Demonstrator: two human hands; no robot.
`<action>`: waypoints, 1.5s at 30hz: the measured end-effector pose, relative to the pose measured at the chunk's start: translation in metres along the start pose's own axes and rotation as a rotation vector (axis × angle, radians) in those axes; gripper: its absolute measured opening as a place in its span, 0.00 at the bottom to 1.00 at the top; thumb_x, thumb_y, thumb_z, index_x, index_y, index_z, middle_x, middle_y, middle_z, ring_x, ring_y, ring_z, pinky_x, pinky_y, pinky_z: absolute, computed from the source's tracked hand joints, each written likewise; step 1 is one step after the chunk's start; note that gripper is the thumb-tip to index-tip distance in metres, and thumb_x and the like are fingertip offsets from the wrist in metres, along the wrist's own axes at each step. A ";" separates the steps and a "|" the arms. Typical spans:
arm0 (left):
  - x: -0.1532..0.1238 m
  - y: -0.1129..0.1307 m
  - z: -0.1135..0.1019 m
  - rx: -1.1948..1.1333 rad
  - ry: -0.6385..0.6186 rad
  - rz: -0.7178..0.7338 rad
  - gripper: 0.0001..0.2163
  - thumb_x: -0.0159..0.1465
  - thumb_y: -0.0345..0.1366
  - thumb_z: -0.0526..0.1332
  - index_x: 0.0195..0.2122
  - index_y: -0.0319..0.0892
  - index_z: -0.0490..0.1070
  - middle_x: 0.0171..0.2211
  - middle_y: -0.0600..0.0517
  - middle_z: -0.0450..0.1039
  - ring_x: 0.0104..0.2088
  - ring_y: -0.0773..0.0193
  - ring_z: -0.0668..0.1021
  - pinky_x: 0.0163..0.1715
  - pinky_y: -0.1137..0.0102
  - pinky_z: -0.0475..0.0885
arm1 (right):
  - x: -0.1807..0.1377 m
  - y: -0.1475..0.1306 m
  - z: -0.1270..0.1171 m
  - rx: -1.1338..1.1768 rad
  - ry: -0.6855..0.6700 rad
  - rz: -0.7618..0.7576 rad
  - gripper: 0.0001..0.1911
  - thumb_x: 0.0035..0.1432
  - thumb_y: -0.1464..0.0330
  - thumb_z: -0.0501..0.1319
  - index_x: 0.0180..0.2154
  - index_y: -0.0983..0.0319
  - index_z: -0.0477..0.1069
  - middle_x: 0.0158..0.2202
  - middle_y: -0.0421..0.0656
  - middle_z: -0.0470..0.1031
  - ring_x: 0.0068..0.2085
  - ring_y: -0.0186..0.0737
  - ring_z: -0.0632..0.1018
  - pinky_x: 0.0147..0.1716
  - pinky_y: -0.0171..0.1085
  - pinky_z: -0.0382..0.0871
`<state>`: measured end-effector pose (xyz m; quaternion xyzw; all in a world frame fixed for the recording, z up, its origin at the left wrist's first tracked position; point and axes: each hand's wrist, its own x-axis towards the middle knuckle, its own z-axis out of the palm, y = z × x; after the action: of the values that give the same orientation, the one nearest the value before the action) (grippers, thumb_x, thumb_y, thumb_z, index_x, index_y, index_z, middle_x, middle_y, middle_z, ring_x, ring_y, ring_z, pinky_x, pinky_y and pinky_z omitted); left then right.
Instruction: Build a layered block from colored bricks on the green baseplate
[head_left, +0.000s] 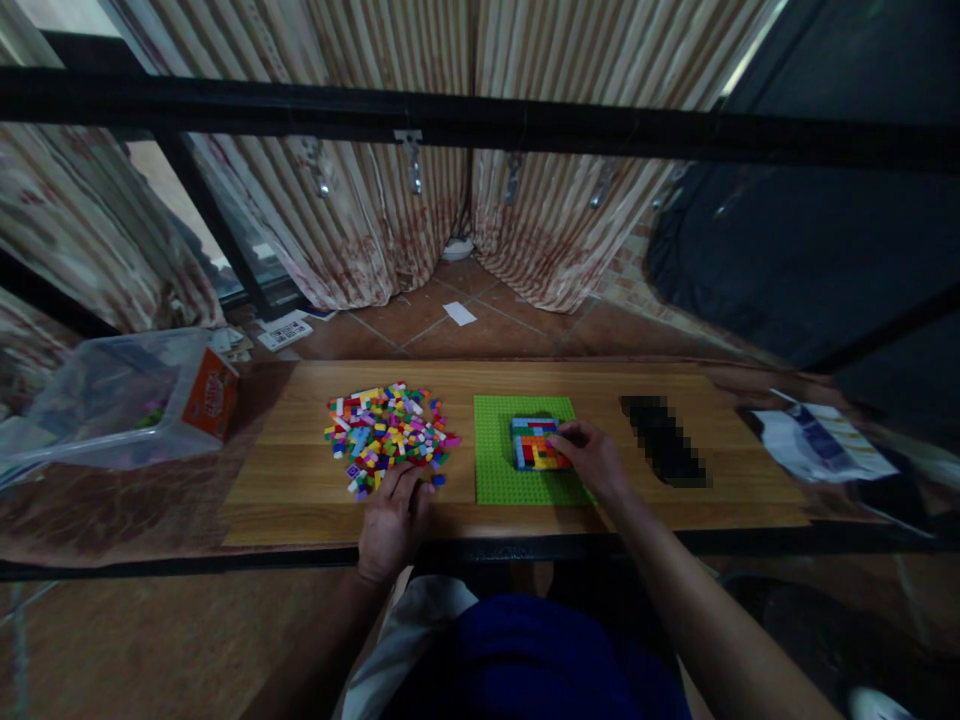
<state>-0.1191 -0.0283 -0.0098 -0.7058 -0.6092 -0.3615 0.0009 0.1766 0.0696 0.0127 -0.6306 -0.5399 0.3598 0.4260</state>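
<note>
A pile of small coloured bricks (390, 432) lies on the wooden table (300, 480), left of a green baseplate (495, 460). On the baseplate stands a block of joined coloured bricks (534, 443). My left hand (394, 518) rests at the near edge of the pile, its fingers reaching flat among the bricks. My right hand (589, 455) lies on the baseplate with its fingertips curled against the right side of the joined block.
A clear plastic tub (112, 400) with an orange label stands at the far left. A dark blurred object (664, 440) lies right of the baseplate, and papers (821, 440) at the far right. Curtains hang behind a black bar.
</note>
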 end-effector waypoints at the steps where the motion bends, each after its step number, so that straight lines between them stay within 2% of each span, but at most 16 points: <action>1: -0.001 0.000 0.000 -0.004 -0.002 -0.006 0.10 0.65 0.34 0.56 0.47 0.41 0.70 0.44 0.46 0.72 0.46 0.59 0.76 0.49 0.64 0.73 | -0.001 -0.002 -0.002 -0.026 0.005 -0.006 0.18 0.43 0.55 0.66 0.31 0.62 0.73 0.29 0.44 0.77 0.31 0.42 0.76 0.34 0.41 0.70; 4: -0.002 0.001 0.001 -0.015 -0.012 -0.030 0.10 0.65 0.34 0.56 0.46 0.42 0.70 0.45 0.46 0.73 0.47 0.60 0.76 0.50 0.64 0.73 | -0.007 -0.011 -0.003 -0.169 0.117 -0.084 0.18 0.51 0.54 0.61 0.34 0.62 0.74 0.33 0.47 0.77 0.33 0.43 0.76 0.35 0.42 0.69; 6: -0.002 0.002 0.000 -0.019 -0.013 -0.042 0.09 0.65 0.34 0.56 0.46 0.42 0.70 0.45 0.46 0.73 0.47 0.60 0.76 0.50 0.65 0.73 | -0.015 -0.020 0.003 -0.239 0.156 -0.197 0.17 0.55 0.56 0.58 0.35 0.63 0.75 0.35 0.49 0.76 0.34 0.43 0.76 0.35 0.42 0.69; 9: -0.002 0.003 -0.001 -0.017 -0.007 -0.046 0.10 0.64 0.34 0.56 0.45 0.42 0.70 0.45 0.46 0.73 0.46 0.60 0.77 0.49 0.65 0.74 | -0.030 -0.038 0.026 -0.266 0.027 -0.401 0.13 0.59 0.61 0.55 0.37 0.60 0.75 0.38 0.48 0.75 0.39 0.43 0.76 0.40 0.43 0.70; 12: -0.002 0.004 -0.002 -0.014 0.003 -0.038 0.09 0.64 0.34 0.57 0.45 0.42 0.70 0.45 0.46 0.73 0.45 0.61 0.77 0.48 0.65 0.75 | -0.042 -0.052 0.060 -0.348 -0.161 -0.520 0.12 0.61 0.66 0.53 0.40 0.58 0.75 0.40 0.46 0.75 0.43 0.44 0.75 0.44 0.44 0.68; 14: -0.002 0.004 -0.001 -0.017 0.003 -0.038 0.09 0.64 0.33 0.57 0.45 0.42 0.70 0.45 0.46 0.73 0.46 0.61 0.77 0.48 0.65 0.74 | -0.044 -0.056 0.084 -0.420 -0.235 -0.553 0.12 0.62 0.67 0.53 0.40 0.58 0.75 0.39 0.47 0.74 0.43 0.45 0.74 0.44 0.43 0.68; 18: -0.003 0.003 -0.001 -0.038 -0.011 -0.035 0.09 0.65 0.33 0.56 0.46 0.41 0.70 0.46 0.45 0.72 0.47 0.60 0.76 0.50 0.64 0.74 | -0.037 -0.055 0.119 -0.570 -0.231 -0.550 0.11 0.63 0.67 0.53 0.37 0.60 0.74 0.38 0.48 0.74 0.43 0.46 0.72 0.45 0.43 0.66; 23: -0.004 0.003 0.000 -0.057 -0.006 -0.023 0.09 0.65 0.33 0.56 0.46 0.41 0.69 0.46 0.45 0.72 0.47 0.61 0.76 0.50 0.66 0.74 | -0.032 -0.051 0.133 -0.632 -0.247 -0.539 0.11 0.63 0.67 0.53 0.34 0.61 0.74 0.38 0.49 0.72 0.41 0.46 0.71 0.46 0.44 0.65; 30: -0.002 0.003 -0.001 -0.048 0.006 -0.023 0.10 0.65 0.33 0.56 0.46 0.43 0.70 0.45 0.46 0.73 0.46 0.61 0.76 0.49 0.64 0.74 | -0.037 -0.048 0.129 -0.508 -0.224 -0.510 0.08 0.61 0.68 0.56 0.32 0.59 0.73 0.36 0.46 0.73 0.41 0.44 0.72 0.44 0.42 0.65; 34: -0.001 0.002 -0.001 -0.031 0.000 -0.016 0.10 0.65 0.32 0.56 0.46 0.43 0.70 0.45 0.46 0.73 0.47 0.60 0.77 0.49 0.64 0.74 | -0.045 -0.054 0.117 -0.377 -0.225 -0.465 0.06 0.60 0.68 0.57 0.32 0.58 0.72 0.35 0.44 0.75 0.39 0.43 0.74 0.42 0.41 0.66; 40: -0.001 0.001 0.000 -0.014 -0.010 -0.015 0.10 0.64 0.33 0.56 0.46 0.43 0.71 0.44 0.46 0.73 0.47 0.59 0.77 0.49 0.63 0.74 | -0.063 -0.056 0.073 -0.107 -0.195 -0.323 0.08 0.59 0.62 0.59 0.33 0.58 0.73 0.33 0.41 0.77 0.35 0.39 0.77 0.37 0.38 0.69; 45: -0.001 -0.001 0.001 -0.007 -0.018 -0.024 0.09 0.65 0.34 0.56 0.45 0.42 0.71 0.45 0.46 0.73 0.47 0.59 0.77 0.49 0.63 0.74 | -0.068 -0.039 0.023 -0.086 -0.048 -0.224 0.13 0.57 0.56 0.60 0.34 0.58 0.75 0.36 0.43 0.79 0.37 0.41 0.78 0.40 0.40 0.71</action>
<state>-0.1195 -0.0287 -0.0110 -0.7016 -0.6164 -0.3573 -0.0114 0.1303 0.0079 0.0400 -0.5750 -0.6320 0.3015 0.4232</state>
